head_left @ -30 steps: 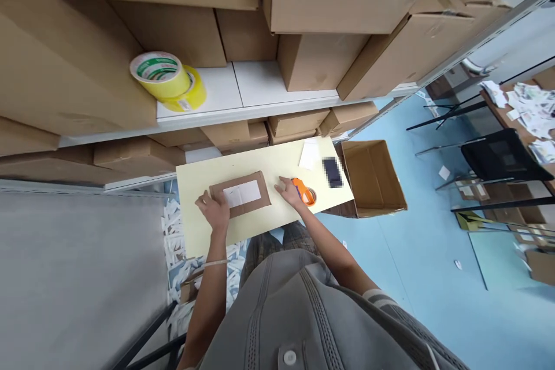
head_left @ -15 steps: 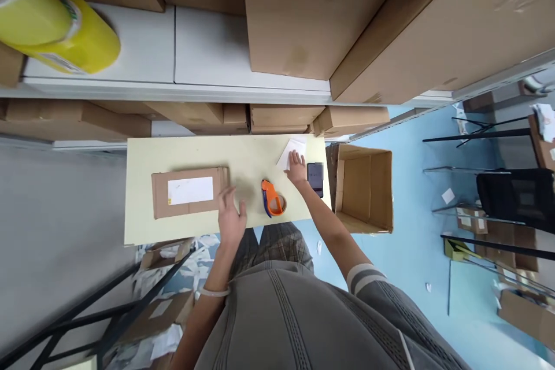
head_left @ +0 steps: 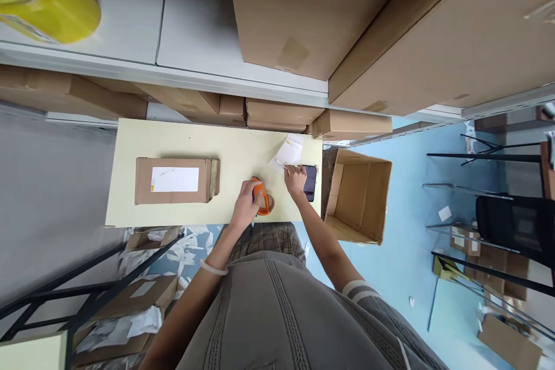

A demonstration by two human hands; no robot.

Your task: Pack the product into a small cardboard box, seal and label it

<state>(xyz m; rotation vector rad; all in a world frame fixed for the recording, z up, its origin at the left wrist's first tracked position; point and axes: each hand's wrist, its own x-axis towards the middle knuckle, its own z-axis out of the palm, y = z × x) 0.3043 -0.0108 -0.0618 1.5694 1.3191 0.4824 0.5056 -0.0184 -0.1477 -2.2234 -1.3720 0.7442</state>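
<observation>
My left hand [head_left: 247,202] has its fingers around the orange tape dispenser [head_left: 264,202], which lies near the table's front edge with a roll of tape on it. With curled fingers my right hand [head_left: 295,180] pinches the near edge of the white paper sheets [head_left: 290,150], which lie at the table's back right. Just right of that hand is a dark phone [head_left: 309,183]. On the left of the table rests a closed cardboard box [head_left: 145,182] with a white label [head_left: 176,179] on top.
The pale table [head_left: 124,144] stands against a shelf [head_left: 195,78] loaded with cardboard boxes. An open cardboard box [head_left: 358,193] stands at the table's right end. Yellow tape rolls [head_left: 65,6] sit on the shelf at upper left. Black metal bars [head_left: 87,300] are at lower left.
My left hand has moved right, from beside the cardboard box onto the tape dispenser. My right hand has drawn back to the paper's near edge, its fingers now curled. The view has shifted slightly.
</observation>
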